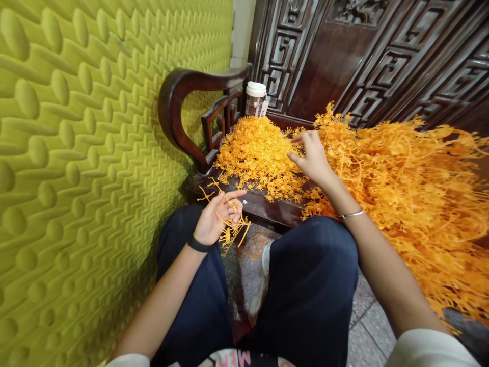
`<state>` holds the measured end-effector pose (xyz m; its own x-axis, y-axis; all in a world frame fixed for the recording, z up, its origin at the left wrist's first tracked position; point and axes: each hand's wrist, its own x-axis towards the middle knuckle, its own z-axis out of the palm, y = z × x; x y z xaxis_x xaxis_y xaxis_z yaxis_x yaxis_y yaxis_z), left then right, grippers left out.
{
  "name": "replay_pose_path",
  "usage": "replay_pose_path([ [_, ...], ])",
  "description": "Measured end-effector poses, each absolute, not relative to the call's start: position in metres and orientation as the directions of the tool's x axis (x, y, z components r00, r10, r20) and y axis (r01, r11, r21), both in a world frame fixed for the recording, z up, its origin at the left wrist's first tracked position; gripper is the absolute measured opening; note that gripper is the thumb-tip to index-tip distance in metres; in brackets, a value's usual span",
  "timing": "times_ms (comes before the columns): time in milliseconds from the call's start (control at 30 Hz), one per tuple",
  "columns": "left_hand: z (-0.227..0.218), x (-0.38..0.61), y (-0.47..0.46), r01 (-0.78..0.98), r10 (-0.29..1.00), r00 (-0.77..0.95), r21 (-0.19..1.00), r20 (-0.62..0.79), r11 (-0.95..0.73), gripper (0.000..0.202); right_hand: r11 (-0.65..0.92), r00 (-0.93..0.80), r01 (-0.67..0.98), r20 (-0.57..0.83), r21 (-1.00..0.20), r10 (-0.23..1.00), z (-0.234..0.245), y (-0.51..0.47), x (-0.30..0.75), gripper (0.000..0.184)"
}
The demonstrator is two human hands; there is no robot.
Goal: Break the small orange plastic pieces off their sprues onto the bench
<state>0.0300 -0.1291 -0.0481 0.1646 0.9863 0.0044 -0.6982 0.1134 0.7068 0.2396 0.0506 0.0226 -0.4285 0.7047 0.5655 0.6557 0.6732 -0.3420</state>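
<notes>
My left hand (219, 216) is closed around several thin orange plastic sprigs (234, 232), with the index finger stretched out. Their branched ends stick out above and below the fingers, over the gap between my knees. A heap of small orange plastic sprig pieces (260, 153) covers part of the dark wooden seat (263, 206). At the heap's right edge is my right hand (311, 155), thumb and fingers apart, with nothing visible between them. Right beside it spreads a large bunch of long orange plastic sprigs (412, 188).
Behind the heap stands a clear jar with a white lid (255, 97). The seat's curved wooden armrest (171, 102) rises at the left, against a yellow padded wall (87, 153). A carved wooden backrest (328, 61) closes off the rear. Orange bits (257, 244) lie on the floor.
</notes>
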Motion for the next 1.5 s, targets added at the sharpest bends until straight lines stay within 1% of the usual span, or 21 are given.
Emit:
replay_pose_path([
  [67,-0.048,0.029,-0.129,-0.704,0.985,0.175,0.699,0.005,0.121,0.042,0.695,-0.546,0.617,0.436,-0.369,0.716,0.030,0.041,0.232,0.012],
  [133,-0.044,0.027,-0.127,-0.713,0.980,0.200,0.687,0.009,0.139,0.042,0.738,-0.674,0.531,0.319,-0.417,0.666,0.039,0.026,0.220,0.004],
  [233,-0.028,0.025,-0.122,-0.716,0.973,0.227,0.685,0.048,0.133,0.042,0.750,-0.785,0.421,0.208,-0.511,0.583,0.050,0.002,0.200,0.005],
  [300,-0.010,0.023,-0.114,-0.716,0.970,0.223,0.691,0.096,0.096,0.042,0.735,-0.798,0.399,0.189,-0.548,0.573,0.057,-0.008,0.185,0.008],
  [367,0.008,0.022,-0.101,-0.737,0.970,0.196,0.673,0.140,0.052,0.043,0.726,-0.761,0.383,0.251,-0.571,0.599,0.064,-0.013,0.173,0.010],
  [433,0.023,0.021,-0.084,-0.780,0.976,0.170,0.624,0.137,0.049,0.046,0.729,-0.653,0.358,0.402,-0.583,0.642,0.071,-0.015,0.166,0.014],
  [500,0.028,0.019,-0.067,-0.802,0.984,0.148,0.594,0.102,0.059,0.046,0.740,-0.482,0.338,0.569,-0.581,0.667,0.074,-0.016,0.166,0.021],
  [567,0.023,0.018,-0.053,-0.810,0.989,0.139,0.580,0.055,0.081,0.045,0.753,-0.381,0.326,0.649,-0.572,0.658,0.072,-0.019,0.171,0.028],
  [600,0.018,0.018,-0.048,-0.818,0.992,0.126,0.568,0.026,0.089,0.045,0.762,-0.405,0.320,0.646,-0.563,0.647,0.069,-0.021,0.175,0.030],
  [633,0.011,0.018,-0.045,-0.819,0.992,0.129,0.564,-0.003,0.108,0.047,0.777,-0.488,0.312,0.609,-0.547,0.625,0.064,-0.023,0.178,0.031],
  [700,-0.002,0.020,-0.045,-0.827,0.992,0.125,0.549,-0.029,0.121,0.050,0.817,-0.705,0.300,0.463,-0.492,0.538,0.052,-0.029,0.183,0.029],
  [767,-0.011,0.023,-0.048,-0.836,0.993,0.116,0.538,-0.023,0.110,0.052,0.858,-0.824,0.320,0.329,-0.402,0.461,0.040,-0.036,0.182,0.031],
  [833,-0.015,0.026,-0.053,-0.838,0.994,0.107,0.538,-0.001,0.090,0.051,0.882,-0.858,0.362,0.262,-0.301,0.441,0.032,-0.043,0.178,0.033],
  [867,-0.015,0.027,-0.055,-0.832,0.994,0.108,0.548,0.007,0.086,0.051,0.885,-0.861,0.381,0.247,-0.266,0.445,0.031,-0.045,0.176,0.030],
  [933,-0.014,0.029,-0.058,-0.793,0.994,0.114,0.603,0.003,0.089,0.049,0.877,-0.850,0.402,0.249,-0.262,0.464,0.030,-0.048,0.172,0.019],
  [1000,-0.015,0.031,-0.058,-0.743,0.994,0.112,0.664,-0.006,0.088,0.044,0.855,-0.820,0.386,0.294,-0.348,0.490,0.033,-0.047,0.171,0.014],
  [1100,-0.020,0.033,-0.057,-0.691,0.995,0.102,0.720,0.002,0.070,0.028,0.787,-0.767,0.328,0.338,-0.523,0.545,0.037,-0.040,0.175,0.012],
  [1200,-0.026,0.034,-0.059,-0.624,0.989,0.145,0.777,0.010,0.084,0.017,0.660,-0.734,0.292,0.281,-0.692,0.618,0.037,-0.027,0.180,0.009],
  [1267,-0.028,0.033,-0.061,-0.574,0.985,0.169,0.815,0.020,0.081,0.017,0.560,-0.726,0.253,0.228,-0.789,0.649,0.034,-0.020,0.183,0.010],
  [1367,-0.029,0.032,-0.062,-0.521,0.983,0.179,0.852,0.044,0.057,0.021,0.468,-0.718,0.188,0.205,-0.863,0.666,0.032,-0.013,0.184,0.014],
  [1500,-0.028,0.031,-0.062,-0.466,0.982,0.182,0.884,0.054,0.038,0.028,0.437,-0.698,0.175,0.202,-0.882,0.687,0.029,-0.009,0.184,0.012],
])
